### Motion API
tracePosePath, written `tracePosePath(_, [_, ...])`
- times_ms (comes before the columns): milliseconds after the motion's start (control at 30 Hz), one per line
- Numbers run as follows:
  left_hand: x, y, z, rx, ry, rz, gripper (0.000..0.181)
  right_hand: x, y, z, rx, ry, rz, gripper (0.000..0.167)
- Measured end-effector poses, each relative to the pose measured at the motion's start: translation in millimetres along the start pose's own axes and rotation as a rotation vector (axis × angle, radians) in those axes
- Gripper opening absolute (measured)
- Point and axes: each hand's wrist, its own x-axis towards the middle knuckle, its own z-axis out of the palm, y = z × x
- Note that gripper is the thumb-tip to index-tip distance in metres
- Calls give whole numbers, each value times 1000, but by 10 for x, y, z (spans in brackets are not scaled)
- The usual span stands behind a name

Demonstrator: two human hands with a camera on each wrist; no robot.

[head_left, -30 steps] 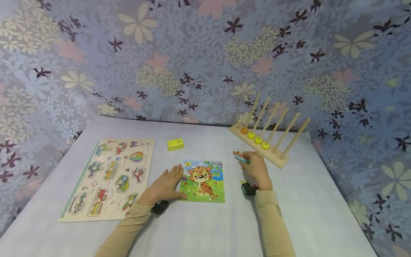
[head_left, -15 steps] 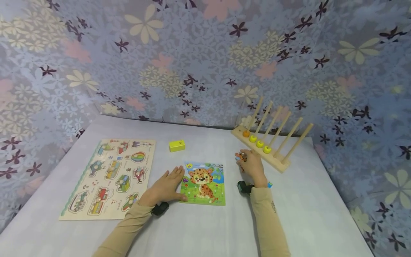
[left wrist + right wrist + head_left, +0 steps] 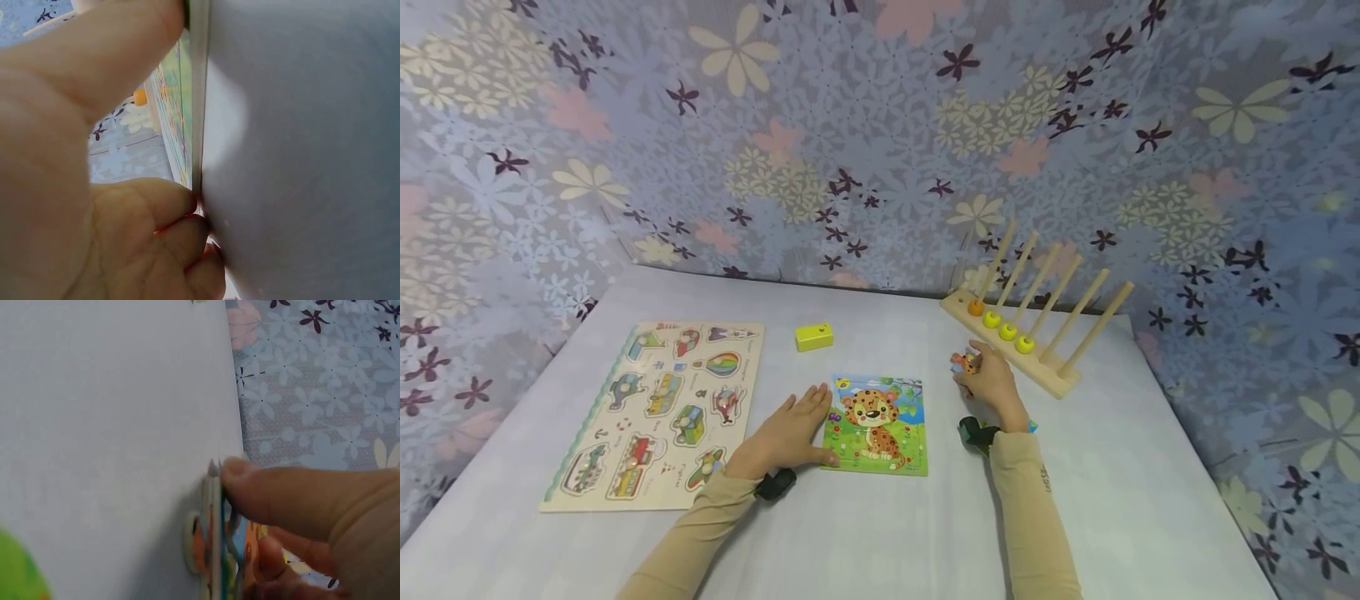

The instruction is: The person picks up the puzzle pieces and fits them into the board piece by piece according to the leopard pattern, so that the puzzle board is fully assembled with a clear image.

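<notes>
A square leopard jigsaw puzzle [image 3: 876,427] lies on the white table. My left hand [image 3: 790,431] lies along its left side, fingers extended, thumb at the lower left corner; in the left wrist view the fingertips touch the table by the puzzle's edge [image 3: 198,112]. To the right of the puzzle, my right hand [image 3: 990,383] pinches several colourful jigsaw pieces [image 3: 964,363]. The right wrist view shows these held pieces [image 3: 215,537] stacked on edge, with the thumb against one face. My fingers partly hide them. Part of a loose green piece [image 3: 19,569] shows at that view's lower left.
A wooden peg board [image 3: 655,417] with vehicle pictures lies on the left. Beyond the puzzle sits a yellow block [image 3: 814,337]. A wooden bead stand [image 3: 1052,375] with upright rods rises behind my right hand. Under the right wrist, a small blue piece [image 3: 1033,426] peeks out.
The pieces in my right hand have turned and now stick out less past the fingers. The right forearm has shifted slightly left. My left hand stays in place beside the puzzle.
</notes>
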Motion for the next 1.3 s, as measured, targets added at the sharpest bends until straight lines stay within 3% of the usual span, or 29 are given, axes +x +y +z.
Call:
tracePosePath(167, [-3, 1, 2, -6, -1, -6, 101, -16, 48, 10, 40, 71, 6, 34])
tracePosePath(567, [-5, 15, -7, -9, 3, -5, 102, -81, 27, -121, 33, 66, 77, 55])
tracePosePath(767, [-7, 15, -5, -13, 1, -6, 103, -140, -37, -247, 12, 99, 97, 32])
tracePosePath(867, [-2, 7, 1, -11, 5, -3, 102, -161, -73, -280, 32, 92, 91, 29])
tracePosePath(967, [2, -1, 8, 0, 3, -2, 102, -172, -126, -258, 149, 24, 80, 29])
tracePosePath(1167, [8, -5, 11, -2, 3, -5, 102, -124, -350, -3, 500, -208, 41, 21])
tracePosePath(1300, [13, -1, 8, -2, 1, -9, 102, -144, -557, 216, 620, -344, -16, 36])
